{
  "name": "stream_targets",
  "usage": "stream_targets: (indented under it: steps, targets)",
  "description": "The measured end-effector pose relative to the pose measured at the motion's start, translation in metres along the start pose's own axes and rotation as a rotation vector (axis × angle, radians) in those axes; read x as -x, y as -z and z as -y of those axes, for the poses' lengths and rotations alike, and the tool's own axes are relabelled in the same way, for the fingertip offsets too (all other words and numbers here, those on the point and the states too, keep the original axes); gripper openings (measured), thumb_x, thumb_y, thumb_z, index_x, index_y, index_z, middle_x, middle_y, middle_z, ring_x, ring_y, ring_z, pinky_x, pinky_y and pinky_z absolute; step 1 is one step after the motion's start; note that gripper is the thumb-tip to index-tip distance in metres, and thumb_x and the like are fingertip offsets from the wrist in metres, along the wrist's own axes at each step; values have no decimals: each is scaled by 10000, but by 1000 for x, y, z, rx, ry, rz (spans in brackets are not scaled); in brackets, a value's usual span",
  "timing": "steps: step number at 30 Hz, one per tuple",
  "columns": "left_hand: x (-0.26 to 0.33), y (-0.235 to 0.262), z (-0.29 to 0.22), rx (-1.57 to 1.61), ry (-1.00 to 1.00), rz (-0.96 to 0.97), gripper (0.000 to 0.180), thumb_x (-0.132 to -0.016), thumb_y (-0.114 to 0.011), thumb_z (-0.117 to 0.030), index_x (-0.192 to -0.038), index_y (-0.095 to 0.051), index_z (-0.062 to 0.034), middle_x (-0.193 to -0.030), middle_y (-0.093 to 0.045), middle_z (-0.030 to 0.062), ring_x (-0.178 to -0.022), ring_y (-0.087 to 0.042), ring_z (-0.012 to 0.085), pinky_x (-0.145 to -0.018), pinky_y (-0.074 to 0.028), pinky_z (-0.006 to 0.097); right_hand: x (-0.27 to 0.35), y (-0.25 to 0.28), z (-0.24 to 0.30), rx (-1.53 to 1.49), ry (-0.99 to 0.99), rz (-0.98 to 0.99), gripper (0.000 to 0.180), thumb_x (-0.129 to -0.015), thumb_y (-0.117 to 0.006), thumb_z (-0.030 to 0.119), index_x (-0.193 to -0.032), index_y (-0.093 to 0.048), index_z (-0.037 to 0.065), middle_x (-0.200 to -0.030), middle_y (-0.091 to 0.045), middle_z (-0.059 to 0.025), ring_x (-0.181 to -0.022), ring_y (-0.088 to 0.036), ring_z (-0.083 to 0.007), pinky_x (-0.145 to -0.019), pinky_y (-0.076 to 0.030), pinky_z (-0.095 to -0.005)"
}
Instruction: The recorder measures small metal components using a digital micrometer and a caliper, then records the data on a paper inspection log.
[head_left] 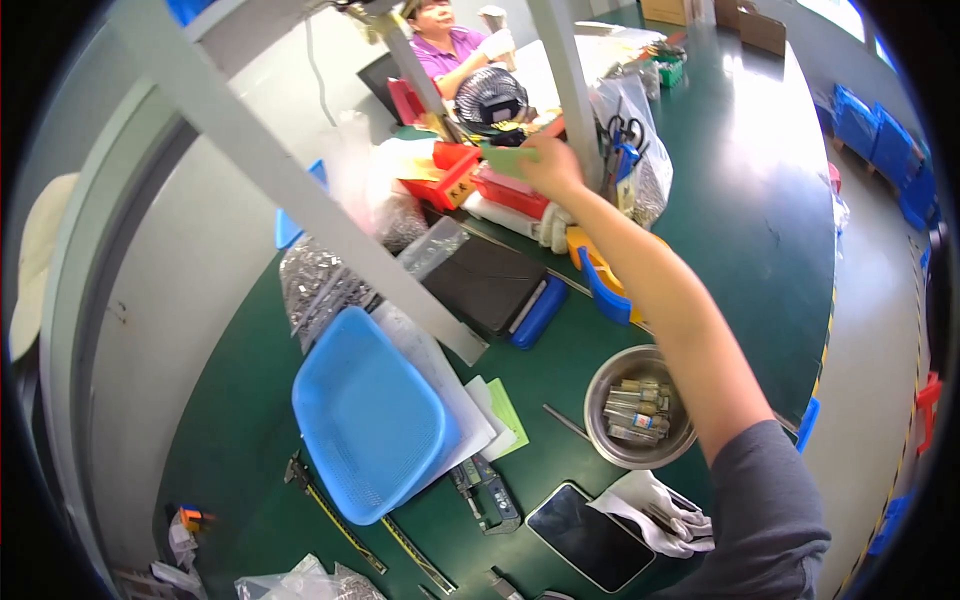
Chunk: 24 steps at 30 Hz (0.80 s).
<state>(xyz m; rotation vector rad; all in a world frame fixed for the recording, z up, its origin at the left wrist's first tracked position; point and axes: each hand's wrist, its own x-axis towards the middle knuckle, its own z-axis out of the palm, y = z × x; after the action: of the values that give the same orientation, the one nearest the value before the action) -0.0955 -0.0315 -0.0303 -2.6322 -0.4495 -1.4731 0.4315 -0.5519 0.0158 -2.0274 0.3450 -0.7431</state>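
My right arm stretches far across the green table from the lower right. At its end my right hand (pixel 556 170) is closed on a light green slip of paper (pixel 508 158), above a red bin (pixel 508 192) beside a grey upright post. The fingers are slightly blurred. A second red bin (pixel 446 182) stands just left of it. Under my forearm are a yellow and blue holder (pixel 604 285) and a metal bowl (pixel 597 440) holding several small glass vials (pixel 640 410). My left hand is out of view.
A blue basket (pixel 365 420) stands left of centre, with calipers (pixel 335 515), a micrometer (pixel 490 500) and a phone (pixel 590 535) nearby. A grey beam (pixel 300 190) crosses diagonally. A black scale (pixel 485 280) lies mid-table. A person (pixel 455 50) sits beyond a fan (pixel 491 98).
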Motion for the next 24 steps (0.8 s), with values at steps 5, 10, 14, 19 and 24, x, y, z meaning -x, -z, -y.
stream_targets:
  steps: [5,10,14,19,24]
  targets:
    - [50,30,-10,-32,159,-59,353,-864,-498,-259,-1044,-476,45,-1052,-465,189,-913,-465,345,-816,-386,425,54,49,55,-746,-117,344,261,-772,-576,40,-1027,-551,-4,-940,-602,-126,-845,-602,-214,-723,-501,-321]
    - [87,93,-7,-23,254,18,335,-869,-493,-249,-1020,-493,49,-1024,-487,189,-889,-481,341,-805,-396,416,81,89,99,-957,-101,446,251,-818,-508,-18,-1065,-489,-59,-951,-582,-140,-871,-599,-214,-763,-514,-316]
    - [76,89,6,63,238,-7,322,-873,-489,-242,-1002,-507,53,-1001,-504,190,-870,-494,337,-796,-404,409,81,87,114,-572,-18,83,162,-768,-569,1,-929,-577,-19,-839,-617,-100,-734,-601,-161,-641,-482,-262]
    - [51,62,5,147,198,-89,310,-878,-485,-233,-978,-524,57,-973,-526,190,-846,-509,332,-785,-414,401,122,99,100,-1,1210,-191,167,-560,-547,-82,-682,-563,31,-770,-573,-98,-740,-571,-266,-669,-459,-337]
    - [29,55,0,212,165,-114,301,-883,-480,-224,-955,-542,62,-945,-547,190,-822,-525,327,-774,-424,392,179,116,130,79,1508,-222,143,-558,-599,-16,-659,-576,84,-753,-540,-43,-719,-562,-240,-652,-483,-337]
